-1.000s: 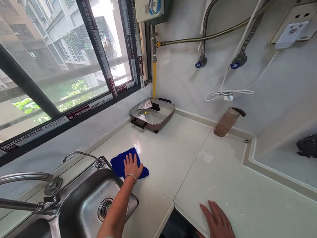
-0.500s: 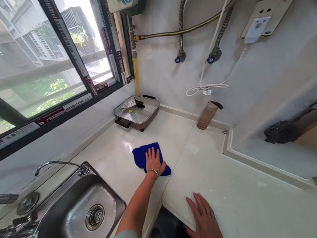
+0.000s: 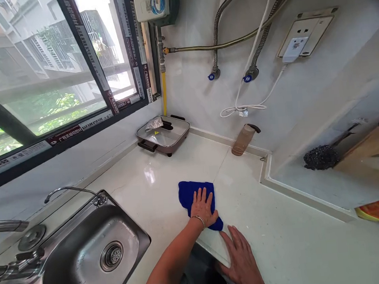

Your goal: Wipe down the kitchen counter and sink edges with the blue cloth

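while flat, left hand (image 3: 203, 208) on cloth (image 3: 188, 193)

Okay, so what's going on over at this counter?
A person has the left hand spread flat on a blue cloth, which lies on the pale counter. The right hand rests at the counter's front edge, close to the cloth. The sink is off to the left, and a lidded pan sits in the corner under the yellow pipe.
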`<state>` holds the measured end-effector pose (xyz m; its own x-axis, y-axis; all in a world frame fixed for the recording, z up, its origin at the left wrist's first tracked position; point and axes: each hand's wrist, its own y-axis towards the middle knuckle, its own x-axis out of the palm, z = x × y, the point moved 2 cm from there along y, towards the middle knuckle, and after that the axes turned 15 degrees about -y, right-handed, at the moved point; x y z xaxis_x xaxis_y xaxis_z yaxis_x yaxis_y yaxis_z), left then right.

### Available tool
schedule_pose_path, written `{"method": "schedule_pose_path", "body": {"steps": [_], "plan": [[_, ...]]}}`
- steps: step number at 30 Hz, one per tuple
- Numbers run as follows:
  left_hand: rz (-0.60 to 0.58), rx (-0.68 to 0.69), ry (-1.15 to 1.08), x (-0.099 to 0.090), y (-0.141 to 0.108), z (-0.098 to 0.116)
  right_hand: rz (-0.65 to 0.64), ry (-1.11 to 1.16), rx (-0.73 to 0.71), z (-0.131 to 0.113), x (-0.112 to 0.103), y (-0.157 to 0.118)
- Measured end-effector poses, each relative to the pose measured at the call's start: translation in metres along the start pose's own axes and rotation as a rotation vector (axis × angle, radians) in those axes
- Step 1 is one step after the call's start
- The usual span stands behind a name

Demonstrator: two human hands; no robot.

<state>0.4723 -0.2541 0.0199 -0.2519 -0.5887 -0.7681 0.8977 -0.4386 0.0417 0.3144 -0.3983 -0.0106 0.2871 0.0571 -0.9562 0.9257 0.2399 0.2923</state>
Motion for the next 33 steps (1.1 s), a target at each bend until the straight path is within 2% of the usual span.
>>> {"method": "schedule_pose_path", "body": {"steps": [6,13,19,24,29,33], "plan": [[-0.044,0.088,-0.054,-0.006,-0.04,0.005,0.059,-0.011,-0.031,-0.001,0.001,-0.002],[-0.124,0.158,-0.055,-0.02,-0.078,-0.009,0.033,-0.028,-0.03,0.001,0.001,-0.002],[-0.192,0.191,-0.079,-0.045,-0.117,-0.022,0.011,-0.032,-0.029,0.002,0.001,-0.003],[-0.256,0.207,-0.06,-0.078,-0.146,-0.042,0.002,-0.012,-0.032,0.002,-0.001,-0.004],[-0.286,0.124,0.021,-0.113,-0.156,-0.071,-0.013,0.004,-0.031,0.002,-0.004,-0.003],[-0.168,0.052,0.093,-0.127,-0.143,-0.089,-0.019,0.002,-0.038,0.002,-0.004,-0.002]]}}
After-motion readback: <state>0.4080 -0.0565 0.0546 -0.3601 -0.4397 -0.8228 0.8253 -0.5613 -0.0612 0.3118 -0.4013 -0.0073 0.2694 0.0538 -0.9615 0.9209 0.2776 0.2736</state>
